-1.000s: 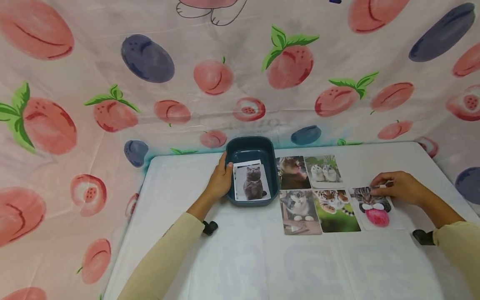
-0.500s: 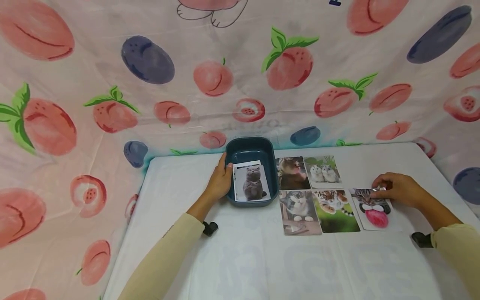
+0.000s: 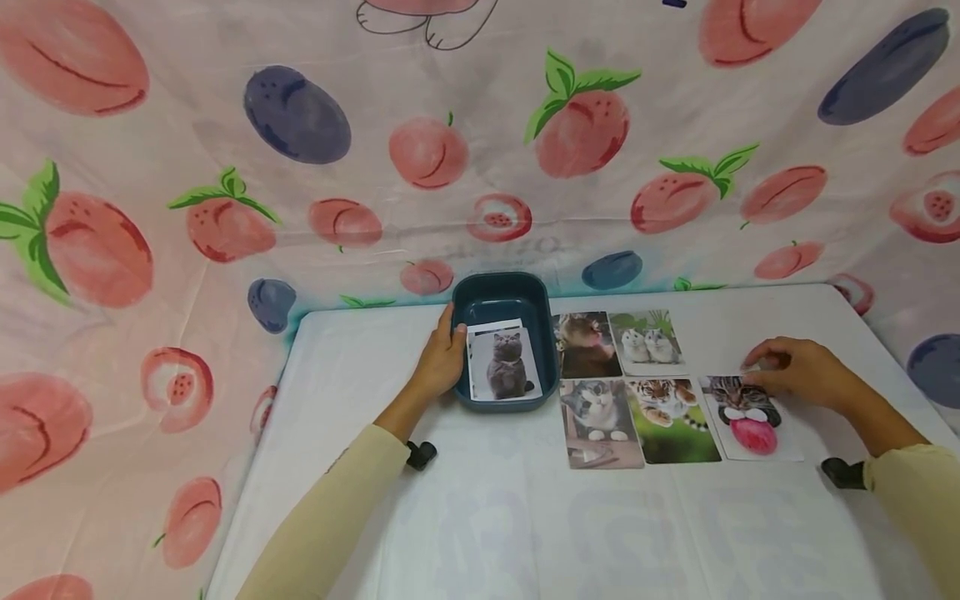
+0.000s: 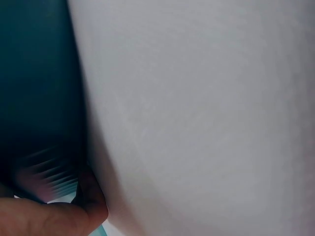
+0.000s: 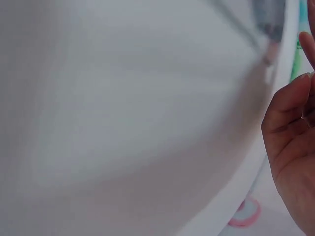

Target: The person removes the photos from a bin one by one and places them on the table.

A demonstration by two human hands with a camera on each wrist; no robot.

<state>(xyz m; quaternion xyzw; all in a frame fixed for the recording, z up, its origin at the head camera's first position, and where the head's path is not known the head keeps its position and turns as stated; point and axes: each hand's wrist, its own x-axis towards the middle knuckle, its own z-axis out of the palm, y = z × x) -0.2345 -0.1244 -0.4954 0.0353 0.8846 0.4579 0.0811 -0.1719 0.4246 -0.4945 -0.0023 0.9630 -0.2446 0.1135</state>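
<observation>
My left hand [image 3: 438,358] grips the left side of a dark blue plastic basin [image 3: 551,350], thumb at the rim. In the left wrist view, bent fingers meet the ribbed wall of the basin [image 4: 39,88]. A few picture cards lie stacked in it, a grey cat card [image 3: 506,367] on top. My right hand [image 3: 806,375] hovers at the top edge of a tabby cat card [image 3: 753,429] with a pink ball, which lies flat. Thumb and forefinger are parted there. The right wrist view shows this hand [image 5: 290,142] loosely bent, nothing visible in it.
Left of the tabby card lie a tiger cub card [image 3: 678,433] and a grey-and-white kitten card [image 3: 602,425]. Behind them are a two-hamster card [image 3: 647,343] and a brown animal card [image 3: 588,346]. A fruit-print cloth [image 3: 360,67] hangs behind the white table [image 3: 480,508].
My right hand held the tabby cat card by its upper edge; it has let go and risen slightly, fingers parting. The left hand and basin stay where they were.
</observation>
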